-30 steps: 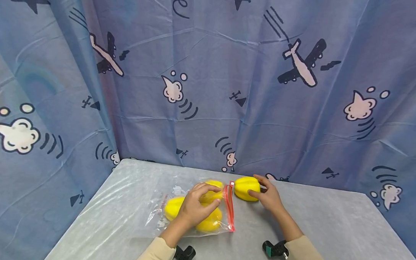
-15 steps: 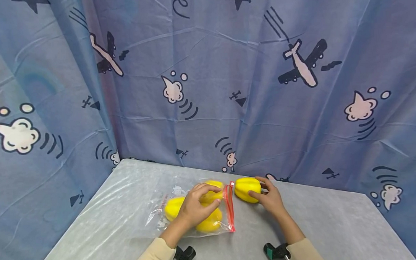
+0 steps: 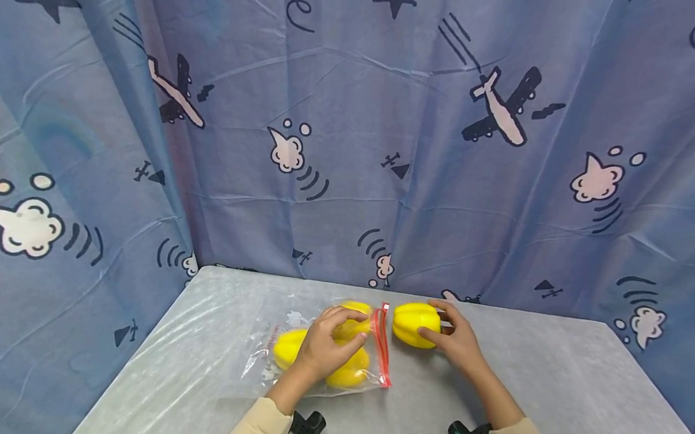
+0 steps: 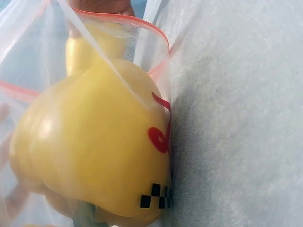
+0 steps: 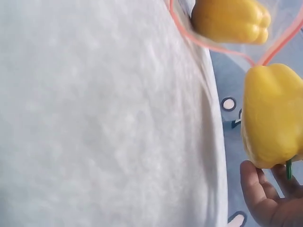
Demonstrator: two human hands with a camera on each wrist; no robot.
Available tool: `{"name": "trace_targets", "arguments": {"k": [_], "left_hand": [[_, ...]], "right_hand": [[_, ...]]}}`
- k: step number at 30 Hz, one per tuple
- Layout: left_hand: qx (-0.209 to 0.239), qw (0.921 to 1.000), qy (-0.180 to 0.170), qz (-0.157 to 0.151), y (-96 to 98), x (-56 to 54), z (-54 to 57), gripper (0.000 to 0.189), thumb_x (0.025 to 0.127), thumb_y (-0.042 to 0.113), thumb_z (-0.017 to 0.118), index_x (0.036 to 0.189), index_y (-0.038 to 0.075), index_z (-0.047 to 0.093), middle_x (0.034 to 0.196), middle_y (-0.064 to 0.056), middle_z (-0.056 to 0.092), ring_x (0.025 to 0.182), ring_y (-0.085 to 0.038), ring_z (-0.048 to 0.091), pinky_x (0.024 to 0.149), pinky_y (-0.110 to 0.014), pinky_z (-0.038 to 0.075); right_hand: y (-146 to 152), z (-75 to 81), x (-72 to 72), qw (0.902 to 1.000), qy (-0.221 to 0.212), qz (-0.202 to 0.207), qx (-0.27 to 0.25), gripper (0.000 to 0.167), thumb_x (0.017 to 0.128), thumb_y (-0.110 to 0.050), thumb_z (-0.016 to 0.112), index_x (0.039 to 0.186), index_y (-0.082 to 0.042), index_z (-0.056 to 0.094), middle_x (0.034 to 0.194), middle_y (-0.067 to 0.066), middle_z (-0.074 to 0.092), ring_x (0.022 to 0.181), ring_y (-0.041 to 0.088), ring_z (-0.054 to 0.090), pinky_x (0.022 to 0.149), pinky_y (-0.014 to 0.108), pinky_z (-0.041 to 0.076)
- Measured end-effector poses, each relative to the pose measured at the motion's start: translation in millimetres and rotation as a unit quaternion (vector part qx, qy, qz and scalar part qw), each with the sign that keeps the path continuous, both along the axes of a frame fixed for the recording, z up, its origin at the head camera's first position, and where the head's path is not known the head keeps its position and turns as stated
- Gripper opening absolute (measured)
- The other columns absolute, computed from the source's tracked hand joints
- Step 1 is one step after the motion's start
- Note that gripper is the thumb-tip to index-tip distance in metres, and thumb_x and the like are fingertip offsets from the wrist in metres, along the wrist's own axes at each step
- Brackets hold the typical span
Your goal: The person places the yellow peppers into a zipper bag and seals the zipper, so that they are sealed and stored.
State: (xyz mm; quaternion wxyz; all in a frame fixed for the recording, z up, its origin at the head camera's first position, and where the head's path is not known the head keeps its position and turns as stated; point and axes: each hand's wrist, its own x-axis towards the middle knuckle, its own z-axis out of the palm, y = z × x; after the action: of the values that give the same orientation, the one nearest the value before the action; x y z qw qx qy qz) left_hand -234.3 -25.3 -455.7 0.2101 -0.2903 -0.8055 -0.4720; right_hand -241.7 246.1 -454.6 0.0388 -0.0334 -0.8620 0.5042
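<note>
Several yellow bell peppers (image 3: 350,369) lie inside a clear zip bag (image 3: 382,362) with a red zip edge. My left hand (image 3: 331,345) reaches over the bag from the near side, thumb and fingers curved round the plastic close behind the mouth. In the left wrist view a pepper (image 4: 94,137) fills much of the bag, which carries red and black print. My right hand (image 3: 458,337) holds another yellow bell pepper (image 3: 416,325) by its stem end, just right of the zip edge. In the right wrist view its green stem (image 5: 289,169) points towards my fingers, and the bag mouth gapes.
A pale grey cloth (image 3: 548,376) covers the table. Blue patterned curtains (image 3: 345,147) hang close behind and to the left of it. Black devices (image 3: 309,426) are strapped at both wrists.
My right hand has drawn the pepper slightly towards me and to the right, leaving a small gap from the zip edge. My left hand and the bag have hardly moved.
</note>
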Motion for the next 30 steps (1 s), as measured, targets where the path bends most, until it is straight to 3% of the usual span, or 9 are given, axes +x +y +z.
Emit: {"name": "trace_targets", "arguments": {"k": [6, 11, 22, 30], "left_hand": [[-0.001, 0.9999, -0.013, 0.0, -0.2, 0.9, 1.0, 0.027, 0.082, 0.021, 0.074, 0.108, 0.026, 0.068, 0.109, 0.016, 0.068, 0.111, -0.008, 0.059, 0.098, -0.032, 0.05], [-0.004, 0.9998, -0.017, 0.001, 0.0, 1.5, 1.9, 0.027, 0.083, 0.022, 0.074, 0.108, 0.026, 0.068, 0.109, 0.016, 0.068, 0.111, -0.008, 0.059, 0.099, -0.033, 0.05], [-0.009, 0.9996, -0.025, -0.005, 1.7, 3.0, 4.6, 0.027, 0.084, 0.023, 0.073, 0.11, 0.024, 0.067, 0.111, 0.015, 0.067, 0.112, -0.008, 0.058, 0.1, -0.034, 0.05], [-0.007, 0.9998, -0.015, -0.011, 2.2, 2.6, 4.4, 0.024, 0.085, 0.022, 0.072, 0.109, 0.025, 0.068, 0.108, 0.016, 0.068, 0.109, -0.007, 0.059, 0.098, -0.034, 0.051]], "right_hand": [[-10, 6.4, 14.6, 0.9996, 0.019, 0.021, -0.001, 0.061, 0.081, -0.019, 0.074, 0.136, -0.012, 0.049, 0.132, 0.018, 0.054, 0.098, 0.027, 0.058, 0.075, 0.024, 0.051], [-22, 9.7, 21.1, 0.9996, 0.008, 0.027, -0.001, 0.062, 0.078, -0.018, 0.077, 0.134, -0.013, 0.051, 0.13, 0.017, 0.055, 0.098, 0.026, 0.056, 0.077, 0.027, 0.051], [-42, 10.5, 24.8, 0.9998, 0.003, 0.02, 0.01, 0.065, 0.074, -0.017, 0.081, 0.132, -0.013, 0.052, 0.129, 0.017, 0.056, 0.099, 0.027, 0.056, 0.082, 0.037, 0.055], [-51, 5.6, 25.0, 0.999, 0.027, 0.035, 0.007, 0.065, 0.072, -0.019, 0.082, 0.129, -0.012, 0.053, 0.126, 0.013, 0.059, 0.101, 0.026, 0.057, 0.086, 0.033, 0.049]]}}
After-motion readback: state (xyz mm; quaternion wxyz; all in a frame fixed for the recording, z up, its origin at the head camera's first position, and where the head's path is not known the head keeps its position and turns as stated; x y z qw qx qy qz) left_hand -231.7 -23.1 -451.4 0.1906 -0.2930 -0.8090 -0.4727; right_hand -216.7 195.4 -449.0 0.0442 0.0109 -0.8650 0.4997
